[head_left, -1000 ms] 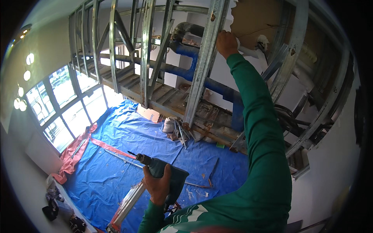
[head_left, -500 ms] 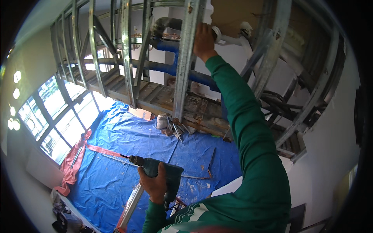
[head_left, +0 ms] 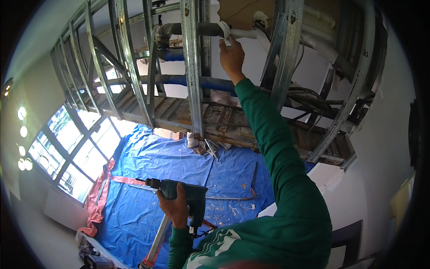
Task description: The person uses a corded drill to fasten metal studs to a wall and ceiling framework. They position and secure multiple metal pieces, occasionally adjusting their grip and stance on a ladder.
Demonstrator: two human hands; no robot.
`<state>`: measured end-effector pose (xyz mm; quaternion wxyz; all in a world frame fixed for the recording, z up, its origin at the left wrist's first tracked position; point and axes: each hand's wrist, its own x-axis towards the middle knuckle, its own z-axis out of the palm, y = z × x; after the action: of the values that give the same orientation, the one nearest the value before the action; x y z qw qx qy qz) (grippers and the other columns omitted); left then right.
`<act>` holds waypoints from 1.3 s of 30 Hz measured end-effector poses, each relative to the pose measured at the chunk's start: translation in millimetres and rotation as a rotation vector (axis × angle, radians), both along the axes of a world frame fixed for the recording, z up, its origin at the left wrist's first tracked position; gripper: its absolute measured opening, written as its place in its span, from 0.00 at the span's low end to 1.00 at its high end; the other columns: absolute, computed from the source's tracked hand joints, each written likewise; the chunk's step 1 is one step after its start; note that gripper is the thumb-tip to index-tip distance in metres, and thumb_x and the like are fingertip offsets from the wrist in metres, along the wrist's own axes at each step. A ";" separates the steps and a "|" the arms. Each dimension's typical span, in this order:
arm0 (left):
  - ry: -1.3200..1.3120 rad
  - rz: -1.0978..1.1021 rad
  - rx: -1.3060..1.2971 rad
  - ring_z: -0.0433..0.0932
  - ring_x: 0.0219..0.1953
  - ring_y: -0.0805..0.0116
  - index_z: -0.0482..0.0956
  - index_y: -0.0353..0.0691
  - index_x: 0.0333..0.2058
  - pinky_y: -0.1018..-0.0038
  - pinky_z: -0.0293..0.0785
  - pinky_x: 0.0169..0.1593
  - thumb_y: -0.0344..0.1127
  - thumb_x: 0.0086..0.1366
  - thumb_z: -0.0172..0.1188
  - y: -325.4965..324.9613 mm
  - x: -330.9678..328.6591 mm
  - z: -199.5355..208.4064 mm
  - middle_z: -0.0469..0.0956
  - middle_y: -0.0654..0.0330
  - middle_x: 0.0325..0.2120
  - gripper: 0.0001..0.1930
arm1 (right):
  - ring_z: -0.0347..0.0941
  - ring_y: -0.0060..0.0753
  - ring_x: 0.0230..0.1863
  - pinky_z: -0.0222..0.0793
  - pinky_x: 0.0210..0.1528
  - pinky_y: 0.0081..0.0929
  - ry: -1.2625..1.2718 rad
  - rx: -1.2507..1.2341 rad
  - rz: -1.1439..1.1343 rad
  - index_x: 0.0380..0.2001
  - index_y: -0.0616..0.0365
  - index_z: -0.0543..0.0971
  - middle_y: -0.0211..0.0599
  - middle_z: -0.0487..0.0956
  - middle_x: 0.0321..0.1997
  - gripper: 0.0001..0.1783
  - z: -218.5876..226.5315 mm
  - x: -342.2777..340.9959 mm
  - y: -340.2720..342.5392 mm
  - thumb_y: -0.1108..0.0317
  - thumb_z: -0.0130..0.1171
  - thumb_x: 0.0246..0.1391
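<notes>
My left hand (head_left: 174,210) is wrapped round the grip of a dark teal power drill (head_left: 190,193), low in front of me. Its black chuck and bit point left, over the blue sheet. Raised into the metal framing, my right hand (head_left: 232,62) has its thumb and fingertips closed at the lower end of a piece of white wrap (head_left: 225,29). That wrap sits where a dark insulated pipe (head_left: 210,29) meets a white pipe (head_left: 243,33). An upright metal stud (head_left: 192,76) stands left of this hand, and another stud (head_left: 286,58) stands to its right.
Below the framing runs a rough ledge (head_left: 172,107) with a pipe in blue and dark covering (head_left: 210,84) above it. A creased blue tarp (head_left: 156,166) covers the floor, with scraps and metal pieces (head_left: 210,145) on it. Part of a ladder (head_left: 157,237) shows beneath me.
My right hand has come down from beside the stud to the underside of the white wrap. The framing has shifted left in view. The drill stays in my left hand.
</notes>
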<state>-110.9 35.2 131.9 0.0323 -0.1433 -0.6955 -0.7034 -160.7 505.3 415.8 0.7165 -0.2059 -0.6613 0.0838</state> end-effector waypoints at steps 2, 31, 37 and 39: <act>0.005 0.003 -0.004 0.88 0.34 0.65 0.79 0.27 0.50 0.66 0.83 0.39 0.42 0.65 0.80 0.5 -0.1 -1.9 0.89 0.53 0.34 0.26 | 0.84 0.55 0.50 0.79 0.53 0.50 -0.051 0.024 -0.061 0.65 0.64 0.79 0.48 0.84 0.46 0.32 -6.1 -3.2 -9.9 0.53 0.68 0.66; 0.045 0.007 -0.084 0.88 0.34 0.60 0.80 0.31 0.47 0.59 0.82 0.41 0.45 0.64 0.80 -0.8 0.2 1.9 0.88 0.50 0.33 0.26 | 0.89 0.53 0.46 0.83 0.55 0.47 -0.290 -0.252 0.382 0.78 0.52 0.67 0.44 0.91 0.47 0.43 -3.9 43.0 -7.5 0.59 0.70 0.62; 0.010 -0.067 0.020 0.88 0.34 0.65 0.79 0.29 0.48 0.63 0.82 0.40 0.43 0.64 0.80 -3.5 -1.8 -5.6 0.89 0.53 0.35 0.25 | 0.88 0.33 0.33 0.84 0.40 0.31 -0.053 -0.257 0.521 0.64 0.63 0.79 0.43 0.90 0.42 0.26 -63.2 87.0 -118.0 0.62 0.67 0.68; -0.004 -0.018 -0.035 0.88 0.35 0.65 0.79 0.29 0.49 0.64 0.83 0.40 0.43 0.65 0.80 -5.3 -2.1 -6.3 0.89 0.52 0.36 0.26 | 0.86 0.28 0.31 0.82 0.37 0.25 -0.192 -0.315 0.767 0.51 0.67 0.85 0.38 0.88 0.37 0.16 -104.4 116.0 -190.5 0.64 0.66 0.70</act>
<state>-113.0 29.9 125.6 0.0222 -0.1488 -0.7064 -0.6917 -44.7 314.8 311.4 0.5284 -0.0588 -0.7328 0.4247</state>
